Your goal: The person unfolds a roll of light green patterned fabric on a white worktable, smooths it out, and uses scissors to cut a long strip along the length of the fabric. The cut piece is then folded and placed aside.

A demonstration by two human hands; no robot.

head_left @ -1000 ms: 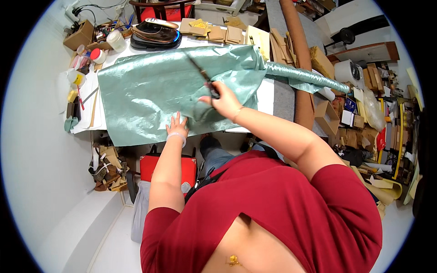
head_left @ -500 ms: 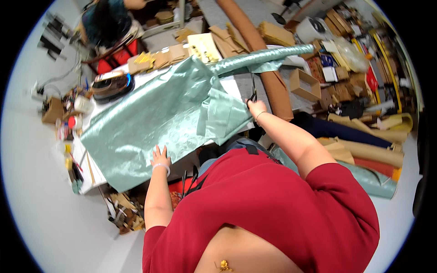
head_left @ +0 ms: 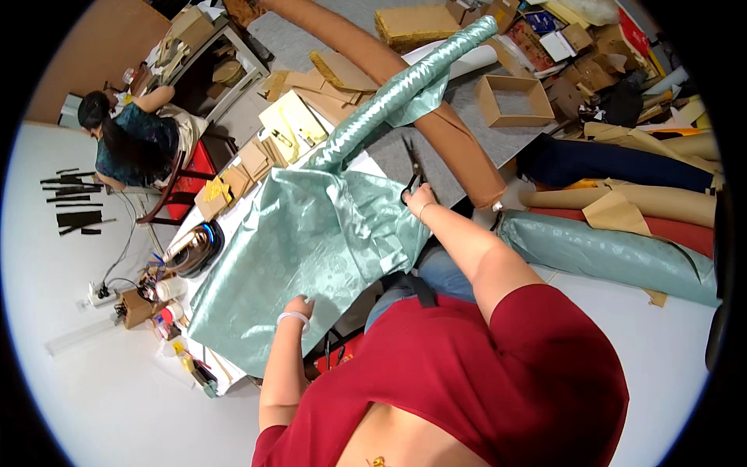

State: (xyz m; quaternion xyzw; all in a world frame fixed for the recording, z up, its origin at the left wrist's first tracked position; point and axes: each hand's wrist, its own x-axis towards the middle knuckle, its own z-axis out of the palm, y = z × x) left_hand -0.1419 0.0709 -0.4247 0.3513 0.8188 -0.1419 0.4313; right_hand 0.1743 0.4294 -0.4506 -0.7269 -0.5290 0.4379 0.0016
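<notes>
A sheet of shiny pale green patterned fabric (head_left: 264, 257) covers much of the table in front of me, its near edge hanging over the side. It runs up into a roll (head_left: 405, 89) of the same fabric, which lies across a brown roll. My right hand (head_left: 421, 196) grips black-handled scissors (head_left: 415, 167), blades pointing away from me, beside the fabric's gathered right end. My left hand (head_left: 299, 306) is over the fabric near its front edge, fingers curled in; whether they pinch a fold is hidden.
The brown roll (head_left: 459, 148) lies along the grey table to the right, near an open cardboard frame (head_left: 513, 101). An iron (head_left: 194, 249) and jars stand at the left. Fabric rolls (head_left: 607, 249) are stacked at right. Another person (head_left: 136, 140) sits at the far left.
My left hand has gone from spread flat on the fabric to curled. The fabric's right part is more bunched and wrinkled. The view has turned, with the scissors still in my right hand.
</notes>
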